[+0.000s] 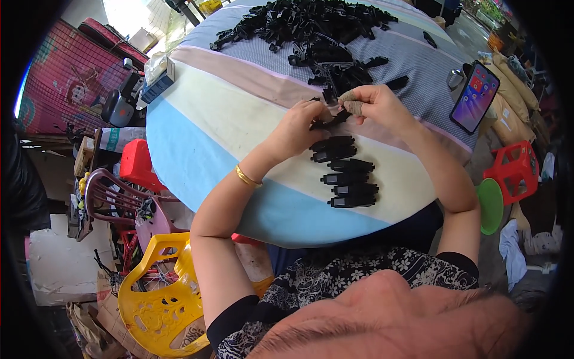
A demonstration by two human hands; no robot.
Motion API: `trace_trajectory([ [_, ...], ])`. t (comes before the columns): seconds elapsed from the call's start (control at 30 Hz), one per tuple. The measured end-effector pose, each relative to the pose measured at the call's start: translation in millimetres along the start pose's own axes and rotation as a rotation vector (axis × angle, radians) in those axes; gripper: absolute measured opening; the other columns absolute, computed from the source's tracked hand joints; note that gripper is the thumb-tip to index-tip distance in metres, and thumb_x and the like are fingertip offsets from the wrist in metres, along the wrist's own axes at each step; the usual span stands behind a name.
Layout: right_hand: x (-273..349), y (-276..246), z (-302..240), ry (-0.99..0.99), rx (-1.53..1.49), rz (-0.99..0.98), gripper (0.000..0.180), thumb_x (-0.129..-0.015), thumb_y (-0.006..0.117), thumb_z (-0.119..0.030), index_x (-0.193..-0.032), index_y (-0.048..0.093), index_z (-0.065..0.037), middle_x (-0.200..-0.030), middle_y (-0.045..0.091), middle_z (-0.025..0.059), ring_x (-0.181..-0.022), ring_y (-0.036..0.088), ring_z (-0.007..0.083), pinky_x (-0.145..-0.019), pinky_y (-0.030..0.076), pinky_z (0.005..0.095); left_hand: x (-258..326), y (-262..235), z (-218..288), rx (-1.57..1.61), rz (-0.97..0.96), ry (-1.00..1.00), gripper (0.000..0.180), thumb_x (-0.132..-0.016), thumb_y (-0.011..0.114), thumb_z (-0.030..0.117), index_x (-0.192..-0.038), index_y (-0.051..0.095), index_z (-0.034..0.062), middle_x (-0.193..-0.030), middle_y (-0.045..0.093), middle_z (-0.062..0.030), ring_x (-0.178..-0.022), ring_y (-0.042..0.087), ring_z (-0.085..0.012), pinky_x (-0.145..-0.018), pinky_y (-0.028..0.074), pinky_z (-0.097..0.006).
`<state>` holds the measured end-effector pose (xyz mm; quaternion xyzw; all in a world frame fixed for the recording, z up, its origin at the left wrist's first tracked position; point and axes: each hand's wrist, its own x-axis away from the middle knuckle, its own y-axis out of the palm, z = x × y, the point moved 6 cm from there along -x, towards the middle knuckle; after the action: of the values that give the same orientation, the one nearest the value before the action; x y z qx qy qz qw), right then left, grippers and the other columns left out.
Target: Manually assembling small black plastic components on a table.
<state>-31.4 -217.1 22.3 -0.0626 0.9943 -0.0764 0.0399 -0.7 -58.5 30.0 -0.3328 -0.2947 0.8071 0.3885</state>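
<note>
Item: small black plastic part [327,119], held above the round table [197,137] between our two hands, just over the pale band of the striped cloth. Our left hand [301,122] has its fingers closed together on the near end of the part; our right hand [375,103], its thumb and forefinger wrapped in brownish tape, pinches the far end. A gold bangle [246,178] sits on our left wrist. Just below the hands, a short column of finished black pieces [347,172] lies in paired rows on the cloth. Farther back, a large heap of loose black parts [317,30] covers the grey-checked section. A smartphone [475,96] with a lit screen rests at the table's right edge. Beside the table: a yellow plastic chair [156,299] and a red stool [515,166].
</note>
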Motion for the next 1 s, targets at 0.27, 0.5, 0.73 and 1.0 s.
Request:
trace_trajectory([
  [0.27,1.5,17.7,10.4,-0.108,0.299,-0.057,0.023,-0.078,0.066,-0.003,-0.1,0.065,0.003,-0.081,0.06,0.0055,-0.065,0.057,0.0117,-0.058,0.048,0.025,9.7,-3.1,-9.2,-0.108,0.147,-0.175,0.027,-0.07,0.073,0.01,-0.09,0.059,0.0003,-0.083,0.059,-0.0104,-0.073,0.057,-0.0237,-0.068,0.047,-0.033],
  [0.5,16.5,4.5,-22.6,-0.409,0.861,0.023,0.019,-0.073,0.06,-0.006,-0.09,0.064,0.001,-0.092,0.059,0.0138,-0.077,0.06,0.0318,-0.068,0.048,0.0376,9.0,2.1,-7.0,-0.147,0.087,-0.205,0.023,-0.071,0.071,0.012,-0.086,0.062,-0.0018,-0.08,0.062,-0.0116,-0.069,0.059,-0.0226,-0.065,0.048,-0.033],
  [0.73,23.6,12.6,-25.9,-0.287,0.908,-0.108,0.015,-0.073,0.066,-0.007,-0.086,0.063,0.001,-0.081,0.057,0.0129,-0.073,0.058,0.0297,-0.062,0.045,0.0372,13.2,10.2,-8.0,0.102,0.011,-0.327,0.019,-0.069,0.07,0.007,-0.085,0.064,-0.0016,-0.081,0.064,-0.0098,-0.07,0.061,-0.0198,-0.067,0.05,-0.031],
  [1.0,24.5,14.4,-25.9,-0.423,1.043,-0.123,0.014,-0.073,0.068,-0.011,-0.082,0.064,0.0,-0.075,0.057,0.0121,-0.071,0.058,0.0309,-0.061,0.045,0.0377,11.0,9.8,-6.4,-0.032,-0.004,-0.28,0.019,-0.067,0.071,0.006,-0.084,0.066,-0.0024,-0.079,0.061,-0.012,-0.069,0.061,-0.0235,-0.066,0.049,-0.031],
])
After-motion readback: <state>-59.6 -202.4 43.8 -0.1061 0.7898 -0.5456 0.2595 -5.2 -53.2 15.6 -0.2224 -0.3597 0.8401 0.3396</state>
